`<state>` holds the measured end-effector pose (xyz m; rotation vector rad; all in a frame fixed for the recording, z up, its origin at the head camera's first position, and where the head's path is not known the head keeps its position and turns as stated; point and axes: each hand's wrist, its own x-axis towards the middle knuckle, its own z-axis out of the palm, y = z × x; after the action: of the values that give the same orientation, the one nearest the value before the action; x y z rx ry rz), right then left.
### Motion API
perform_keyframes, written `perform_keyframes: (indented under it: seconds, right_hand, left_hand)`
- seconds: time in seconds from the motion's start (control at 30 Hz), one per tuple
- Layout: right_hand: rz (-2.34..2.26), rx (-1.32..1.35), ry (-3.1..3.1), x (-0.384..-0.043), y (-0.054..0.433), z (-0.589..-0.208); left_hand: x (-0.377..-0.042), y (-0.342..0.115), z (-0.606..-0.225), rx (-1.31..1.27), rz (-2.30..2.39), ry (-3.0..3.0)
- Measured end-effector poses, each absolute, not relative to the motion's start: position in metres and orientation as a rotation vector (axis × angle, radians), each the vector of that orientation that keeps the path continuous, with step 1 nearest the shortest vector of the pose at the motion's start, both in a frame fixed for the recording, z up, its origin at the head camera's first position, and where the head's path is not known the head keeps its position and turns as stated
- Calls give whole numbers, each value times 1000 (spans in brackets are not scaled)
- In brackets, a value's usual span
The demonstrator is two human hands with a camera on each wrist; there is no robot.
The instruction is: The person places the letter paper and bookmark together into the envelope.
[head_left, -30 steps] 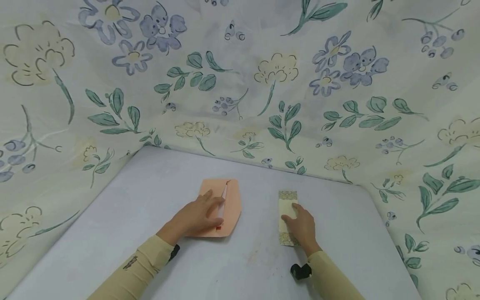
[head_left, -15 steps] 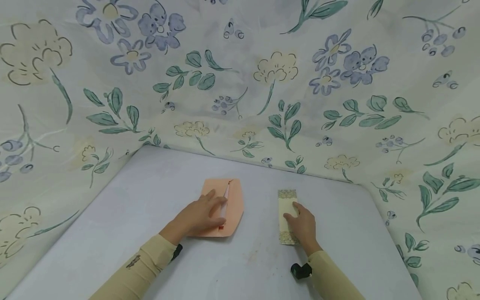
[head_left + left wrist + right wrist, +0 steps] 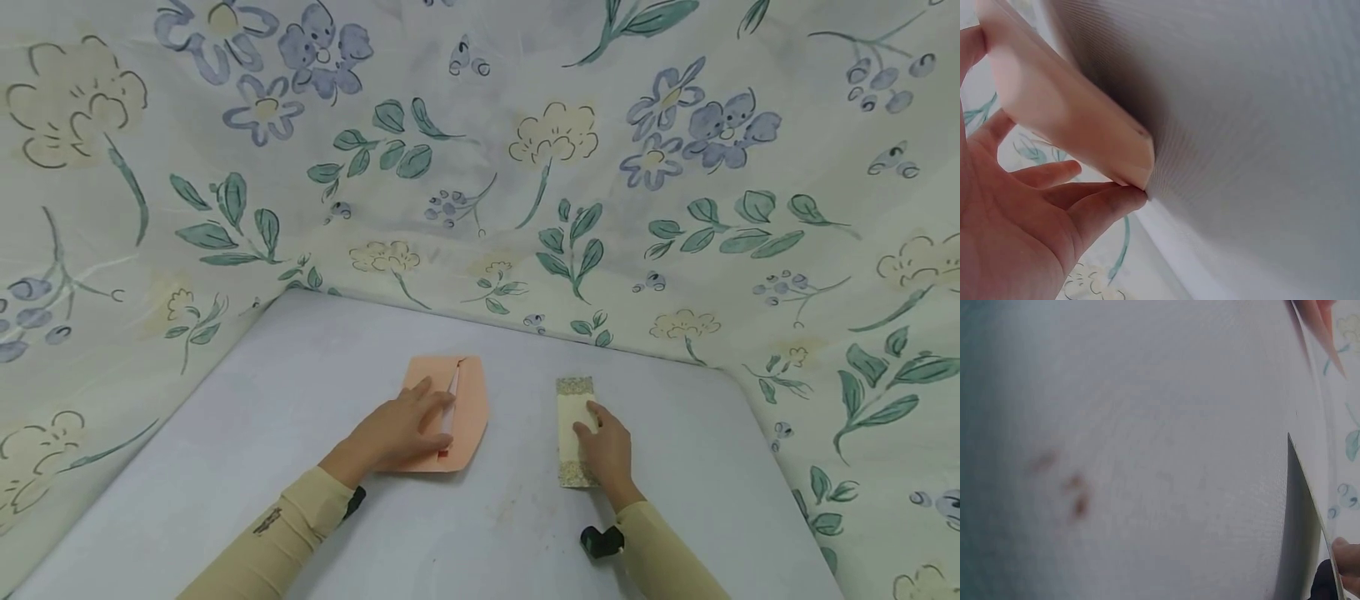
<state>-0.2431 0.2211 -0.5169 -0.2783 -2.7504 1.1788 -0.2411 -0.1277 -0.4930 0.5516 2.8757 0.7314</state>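
Note:
A peach paper envelope (image 3: 471,417) lies on the left of the white tabletop, with a narrow white gap and a small red mark along its middle. My left hand (image 3: 397,427) rests on it, fingers spread and fairly straight. In the left wrist view one fingertip touches a corner of the envelope (image 3: 1079,119), whose edge stands off the table. To the right is a cream card (image 3: 572,425) with speckled bands at both ends. My right hand (image 3: 609,450) pinches its right edge. The right wrist view shows the card (image 3: 1310,490) tilted above the surface, with fingertips at its edge.
Floral fabric (image 3: 480,167) hangs around the back and sides of the white table (image 3: 510,533). Faint brownish stains (image 3: 506,508) mark the tabletop between the arms. Dark wrist devices (image 3: 602,543) sit under both sleeves.
The envelope and left hand shifted slightly right, then stayed put. The right thumb slid a little to the right along the card, toward its edge.

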Motion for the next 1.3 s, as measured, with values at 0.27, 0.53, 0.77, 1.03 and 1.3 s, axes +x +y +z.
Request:
perform_keyframes:
  seconds: [0.27,0.53,0.77,1.03,1.3]
  right_hand:
    - [1174,-250,-2717,-242,220,-516]
    - [1179,-229,-2696,-239,219,-516]
    - [1195,-231,-2689,-239,218,-517]
    - [1217,-231,-2689,-240,212,-517]
    - [1238,-196,-2677,-241,207,-519]
  left_hand:
    - [-243,-127,-494,534,735,2873]
    - [-241,-125,-494,572,753,2876]
    - [-239,-123,-492,578,762,2869]
    - [-241,-123,-493,583,754,2870]
    - [-243,-120,-494,607,759,2860]
